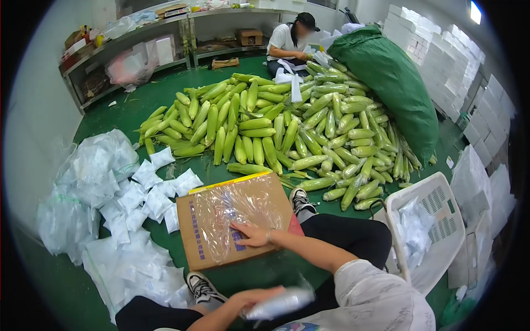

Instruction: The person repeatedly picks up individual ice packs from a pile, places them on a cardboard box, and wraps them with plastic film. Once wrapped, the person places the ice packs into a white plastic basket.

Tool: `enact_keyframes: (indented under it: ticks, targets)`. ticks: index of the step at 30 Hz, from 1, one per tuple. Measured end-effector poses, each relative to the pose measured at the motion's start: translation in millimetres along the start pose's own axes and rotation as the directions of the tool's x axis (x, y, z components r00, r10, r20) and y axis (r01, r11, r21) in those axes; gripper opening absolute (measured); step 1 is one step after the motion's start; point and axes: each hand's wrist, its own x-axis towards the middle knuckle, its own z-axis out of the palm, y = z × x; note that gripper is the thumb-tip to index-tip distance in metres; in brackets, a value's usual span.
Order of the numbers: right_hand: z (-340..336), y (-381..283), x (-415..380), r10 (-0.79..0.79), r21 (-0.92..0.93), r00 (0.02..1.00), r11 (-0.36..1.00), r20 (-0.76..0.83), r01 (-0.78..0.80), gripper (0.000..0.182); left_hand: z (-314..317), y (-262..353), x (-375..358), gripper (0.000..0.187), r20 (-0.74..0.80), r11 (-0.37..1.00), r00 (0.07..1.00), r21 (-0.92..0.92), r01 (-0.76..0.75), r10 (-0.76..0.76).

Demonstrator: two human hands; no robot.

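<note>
Right hand flat and open on the film-covered cardboard box, gripping nothing. Left hand closed around a blurred white packet, nearer the body. Beyond the box, a corn pile; left of the hands, white pouches; right, a white basket.

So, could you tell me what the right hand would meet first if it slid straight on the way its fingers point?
Probably only more of the cardboard box under the right hand, then its far edge.
</note>
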Motion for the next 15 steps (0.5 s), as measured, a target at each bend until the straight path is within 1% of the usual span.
enact_keyframes:
  ticks: [1,2,3,4,5,6,7,8,9,11,12,13,14,15]
  targets:
    - [3,-5,-2,0.016,-0.058,0.999,0.998,-0.035,-0.018,0.083,18,5,12,0.055,0.235,0.830,0.968,0.518,-0.205,0.092]
    - [4,-10,-4,0.026,-0.114,0.997,0.993,-0.079,-0.035,0.084,40,-20,34,0.053,0.256,0.891,0.964,0.418,-0.178,0.073]
    - [12,-22,-16,0.024,-0.111,0.996,0.993,-0.080,-0.033,0.084,59,-56,54,0.052,0.285,0.941,0.957,0.309,-0.140,0.049]
    - [16,-39,-34,0.062,-0.213,0.998,0.975,-0.015,-0.063,0.080,73,-77,63,0.052,0.264,0.985,0.964,0.151,-0.082,0.040]
    - [11,-61,-48,0.096,-0.327,0.995,0.942,0.034,-0.080,0.077,78,-90,64,0.052,0.203,0.996,0.977,-0.068,-0.048,0.061]
    - [8,-82,-69,0.058,-0.223,0.998,0.974,0.020,-0.052,0.070,78,-102,60,0.052,0.134,0.949,0.986,-0.313,-0.047,0.094]
    - [8,-100,-99,0.031,-0.115,0.999,0.993,0.011,-0.030,0.065,74,-111,58,0.053,0.091,0.857,0.986,-0.509,-0.077,0.142]
    - [6,-113,-129,-0.013,0.226,0.999,0.974,0.038,0.004,0.059,66,-116,59,0.053,0.086,0.769,0.974,-0.630,-0.108,0.208]
    - [4,-125,-159,-0.057,0.540,0.997,0.841,0.051,0.021,0.059,53,-118,65,0.053,0.128,0.699,0.949,-0.705,-0.119,0.290]
    - [17,-158,-214,0.015,0.618,0.995,0.782,0.097,-0.072,0.062,31,-121,79,0.054,0.227,0.627,0.869,-0.770,-0.117,0.440]
    - [37,-155,-227,0.138,0.641,0.981,0.767,-0.133,-0.021,0.067,22,-115,80,0.054,0.259,0.611,0.830,-0.783,-0.119,0.493]
    - [49,-146,-238,0.143,0.637,0.979,0.771,-0.143,-0.019,0.067,18,-100,80,0.064,0.337,0.591,0.726,-0.798,-0.117,0.599]
    - [61,-136,-248,0.210,0.673,0.944,0.740,-0.253,0.016,0.071,31,-96,73,0.070,0.130,0.509,0.867,-0.847,-0.155,0.482]
    - [70,-129,-255,0.280,0.705,0.891,0.707,-0.356,0.060,0.074,63,-69,44,0.075,-0.078,0.434,0.946,-0.874,-0.217,0.315]
